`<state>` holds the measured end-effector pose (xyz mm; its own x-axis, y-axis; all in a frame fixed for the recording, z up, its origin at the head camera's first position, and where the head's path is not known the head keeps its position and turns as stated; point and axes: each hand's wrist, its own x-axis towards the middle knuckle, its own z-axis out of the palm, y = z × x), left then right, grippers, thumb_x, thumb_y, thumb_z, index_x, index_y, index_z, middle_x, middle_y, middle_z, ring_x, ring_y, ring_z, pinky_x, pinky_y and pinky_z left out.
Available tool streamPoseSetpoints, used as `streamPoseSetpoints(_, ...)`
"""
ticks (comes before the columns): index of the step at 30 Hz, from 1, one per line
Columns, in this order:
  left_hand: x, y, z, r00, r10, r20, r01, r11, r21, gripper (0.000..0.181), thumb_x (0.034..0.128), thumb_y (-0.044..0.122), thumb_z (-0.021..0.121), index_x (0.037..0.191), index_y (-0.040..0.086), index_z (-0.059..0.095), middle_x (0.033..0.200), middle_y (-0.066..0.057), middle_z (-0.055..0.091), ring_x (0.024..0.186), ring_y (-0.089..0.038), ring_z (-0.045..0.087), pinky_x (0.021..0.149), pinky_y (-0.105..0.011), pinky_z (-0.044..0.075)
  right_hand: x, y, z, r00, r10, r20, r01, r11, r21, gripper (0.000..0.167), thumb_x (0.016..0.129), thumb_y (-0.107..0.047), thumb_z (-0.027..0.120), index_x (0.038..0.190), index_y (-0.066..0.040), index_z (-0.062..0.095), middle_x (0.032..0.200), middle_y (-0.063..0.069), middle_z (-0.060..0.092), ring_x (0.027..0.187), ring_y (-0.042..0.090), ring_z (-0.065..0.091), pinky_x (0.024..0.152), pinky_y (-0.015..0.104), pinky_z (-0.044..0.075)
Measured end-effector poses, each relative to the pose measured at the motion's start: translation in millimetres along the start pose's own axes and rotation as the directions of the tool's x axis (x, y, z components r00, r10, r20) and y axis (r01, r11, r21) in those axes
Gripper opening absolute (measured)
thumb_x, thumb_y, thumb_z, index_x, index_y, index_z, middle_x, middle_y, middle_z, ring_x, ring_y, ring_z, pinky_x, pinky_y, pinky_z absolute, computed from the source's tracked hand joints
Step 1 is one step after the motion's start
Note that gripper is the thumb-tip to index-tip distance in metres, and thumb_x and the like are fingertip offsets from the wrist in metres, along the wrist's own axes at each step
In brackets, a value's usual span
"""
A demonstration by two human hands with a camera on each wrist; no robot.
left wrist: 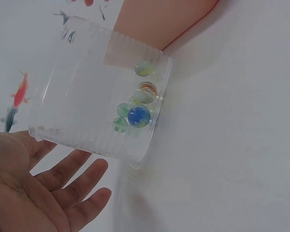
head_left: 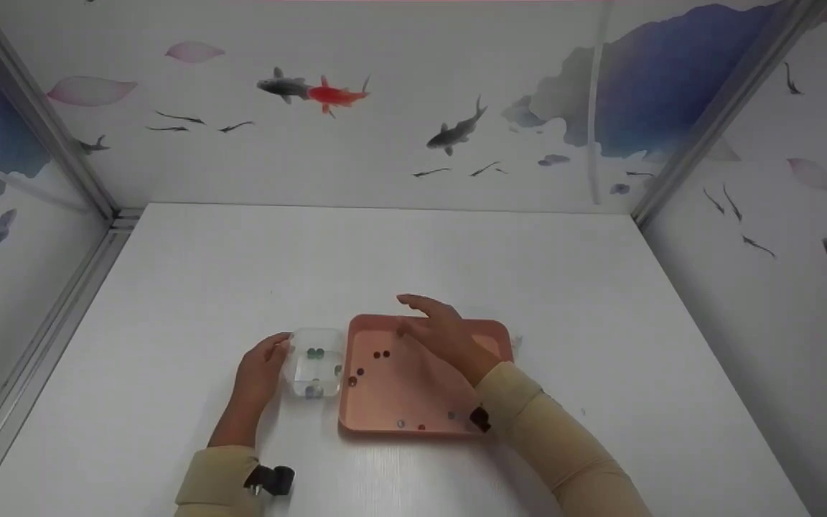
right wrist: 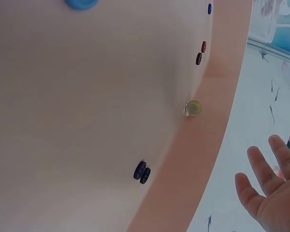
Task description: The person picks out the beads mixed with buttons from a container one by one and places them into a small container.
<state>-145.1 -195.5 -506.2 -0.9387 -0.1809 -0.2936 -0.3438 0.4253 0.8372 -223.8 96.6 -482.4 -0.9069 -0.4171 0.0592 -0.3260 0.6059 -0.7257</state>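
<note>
A clear plastic container [head_left: 316,368] stands against the left side of a pink tray [head_left: 421,388]. Several glass marbles lie in it, among them a blue one [left wrist: 139,117] and a striped one [left wrist: 147,90]. My left hand [head_left: 261,372] rests against the container's left side, its fingers [left wrist: 79,193] fairly straight in the left wrist view. Over the tray's far part hovers my right hand [head_left: 442,334], fingers extended and holding nothing visible. Near the tray wall lies a yellow-green marble [right wrist: 194,108]. Dark round buttons [right wrist: 140,170] and a red one [right wrist: 204,47] are scattered on the tray floor.
Both things stand on a white table [head_left: 241,266] enclosed by panels [head_left: 385,165] printed with fish. A large blue disc [right wrist: 81,4] shows at the edge of the right wrist view. A small clear object [head_left: 517,343] shows just past the tray's right edge.
</note>
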Motion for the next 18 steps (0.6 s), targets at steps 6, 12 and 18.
streamPoseSetpoints(6,-2.4,2.3,-0.4,1.000,0.015,-0.001,-0.015,1.000,0.014,0.046,0.1057,0.032,0.038,0.143,0.007,0.044,0.150,-0.021,0.037,0.141,-0.040,0.028,0.115,-0.053,0.023,-1.1,1.4,0.4,1.000,0.026,0.008,-0.026,1.000,0.014,0.053,0.094,-0.040,0.061,0.140,-0.016,0.052,0.140,0.008,0.053,0.132,0.028,0.047,0.107,0.049,0.040)
streamPoseSetpoints(12,-0.8,0.5,-0.3,0.999,0.031,-0.007,-0.031,0.999,0.036,0.046,0.1057,0.032,0.038,0.143,0.005,0.044,0.150,-0.021,0.038,0.141,-0.041,0.029,0.115,-0.052,0.023,-1.9,3.3,1.3,1.000,0.008,0.008,-0.008,1.000,-0.005,0.052,0.094,-0.040,0.062,0.138,-0.015,0.054,0.138,0.007,0.056,0.130,0.027,0.049,0.107,0.048,0.040)
streamPoseSetpoints(18,-0.4,0.6,0.1,0.999,0.033,-0.008,-0.033,0.999,0.039,0.046,0.1057,0.032,0.038,0.142,0.006,0.045,0.150,-0.020,0.038,0.141,-0.041,0.029,0.115,-0.053,0.023,-2.3,7.1,1.6,0.999,-0.039,0.009,0.039,0.999,-0.023,0.049,0.095,-0.035,0.061,0.137,-0.011,0.054,0.136,0.009,0.057,0.128,0.029,0.051,0.106,0.049,0.041)
